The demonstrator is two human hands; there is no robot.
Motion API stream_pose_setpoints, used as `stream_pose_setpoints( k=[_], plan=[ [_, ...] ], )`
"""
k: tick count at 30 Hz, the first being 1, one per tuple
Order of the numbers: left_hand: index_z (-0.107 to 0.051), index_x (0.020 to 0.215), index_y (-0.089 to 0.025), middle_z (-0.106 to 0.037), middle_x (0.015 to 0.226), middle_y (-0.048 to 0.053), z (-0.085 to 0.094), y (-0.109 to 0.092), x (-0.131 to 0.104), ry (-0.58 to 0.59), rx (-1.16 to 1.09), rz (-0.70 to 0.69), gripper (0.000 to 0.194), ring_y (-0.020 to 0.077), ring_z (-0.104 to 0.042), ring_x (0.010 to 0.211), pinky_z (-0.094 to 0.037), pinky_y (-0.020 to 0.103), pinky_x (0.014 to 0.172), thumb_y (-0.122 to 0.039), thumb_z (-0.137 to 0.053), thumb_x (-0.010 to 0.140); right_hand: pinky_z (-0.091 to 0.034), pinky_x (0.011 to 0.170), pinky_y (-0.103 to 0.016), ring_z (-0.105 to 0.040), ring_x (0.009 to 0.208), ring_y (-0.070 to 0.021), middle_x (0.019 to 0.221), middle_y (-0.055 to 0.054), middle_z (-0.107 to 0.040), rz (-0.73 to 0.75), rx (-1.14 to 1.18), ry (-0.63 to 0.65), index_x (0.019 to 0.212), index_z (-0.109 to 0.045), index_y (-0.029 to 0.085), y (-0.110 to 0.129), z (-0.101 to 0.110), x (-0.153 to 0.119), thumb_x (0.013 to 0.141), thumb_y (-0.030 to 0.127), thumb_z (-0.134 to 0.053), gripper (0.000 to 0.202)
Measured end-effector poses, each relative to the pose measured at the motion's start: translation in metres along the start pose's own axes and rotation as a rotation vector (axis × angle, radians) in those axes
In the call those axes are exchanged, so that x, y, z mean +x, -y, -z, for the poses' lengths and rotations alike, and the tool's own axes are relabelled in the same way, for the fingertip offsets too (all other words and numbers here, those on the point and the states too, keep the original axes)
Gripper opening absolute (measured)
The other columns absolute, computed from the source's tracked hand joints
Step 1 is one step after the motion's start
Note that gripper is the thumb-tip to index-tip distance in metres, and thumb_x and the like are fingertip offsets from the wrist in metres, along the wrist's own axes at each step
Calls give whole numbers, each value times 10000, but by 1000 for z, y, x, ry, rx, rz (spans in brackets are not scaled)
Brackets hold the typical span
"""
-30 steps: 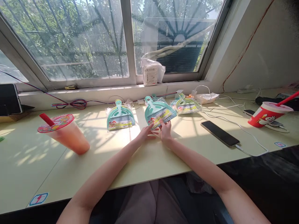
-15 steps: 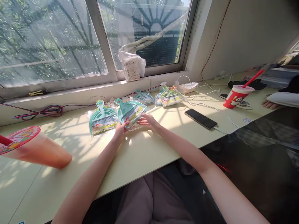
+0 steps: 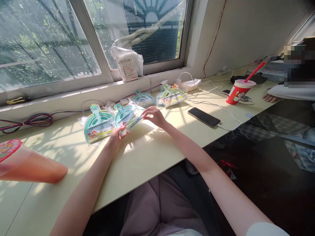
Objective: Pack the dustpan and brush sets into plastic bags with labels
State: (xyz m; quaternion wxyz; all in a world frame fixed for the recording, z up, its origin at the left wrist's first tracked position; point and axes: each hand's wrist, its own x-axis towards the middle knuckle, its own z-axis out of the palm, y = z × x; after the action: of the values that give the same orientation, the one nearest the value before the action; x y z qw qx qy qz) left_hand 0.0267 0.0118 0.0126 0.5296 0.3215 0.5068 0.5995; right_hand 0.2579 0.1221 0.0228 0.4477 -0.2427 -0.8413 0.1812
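A wrapped teal dustpan and brush set (image 3: pixel 126 115) is tilted up off the table between my two hands. My left hand (image 3: pixel 115 137) is closed on its lower left corner, thumb in front. At its right edge my right hand (image 3: pixel 155 117) pinches the clear wrapper with thumb and fingertips. Just left lies a stack of similar dustpan sets (image 3: pixel 98 124), partly behind the held one. Farther back, a teal set (image 3: pixel 143 98) rests near the wall, and a yellow-green-edged set (image 3: pixel 172 95) lies on others to its right.
An orange drink cup (image 3: pixel 41 165) stands at the near left. To the right are a black phone (image 3: pixel 204 117) on a white cable, a red cup with straw (image 3: pixel 238 92) and another person's hand (image 3: pixel 270 97). A tissue pack (image 3: pixel 128 67) sits on the sill.
My right hand has shifted from the set's lower right part up to its right edge, fingers now pinched. My left hand keeps its hold. The camera view has turned slightly right.
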Motion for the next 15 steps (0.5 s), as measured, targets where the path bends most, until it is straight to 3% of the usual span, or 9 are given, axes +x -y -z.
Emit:
stream_pose_setpoints(
  k=[4,12,13,15],
  plan=[
    [-585,894,-124,-623,727,30,-5,4,-1,29,78,54,199,128,-629,531,-419,187,395,-107,-711,740,-389,1047,-481,-616,1014,-250,1010,-34,-725,-24,89,-3,703,-730,243,-7,-2,0,795,234,-789,109],
    [-576,1037,-127,-659,741,46,-15,3,-11,221,268,31,338,124,-601,489,-361,184,378,-238,-752,770,-345,1124,-491,-520,1208,-276,1177,-77,-602,-160,88,-144,727,-723,209,-14,-13,-8,740,207,-804,83],
    [-568,1045,-133,-660,751,43,-14,2,-12,227,286,8,358,125,-608,498,-368,183,387,-249,-761,766,-343,1138,-484,-510,1240,-278,1223,-79,-591,-187,150,-174,788,-731,207,-13,-14,-9,708,199,-819,120],
    [-550,1064,-147,-669,792,42,-11,0,-12,231,311,-24,397,131,-625,511,-389,187,406,-254,-774,755,-369,1142,-471,-510,1272,-279,1273,-73,-597,-283,345,-234,980,-727,218,-11,-16,-10,600,176,-870,408]
  ],
)
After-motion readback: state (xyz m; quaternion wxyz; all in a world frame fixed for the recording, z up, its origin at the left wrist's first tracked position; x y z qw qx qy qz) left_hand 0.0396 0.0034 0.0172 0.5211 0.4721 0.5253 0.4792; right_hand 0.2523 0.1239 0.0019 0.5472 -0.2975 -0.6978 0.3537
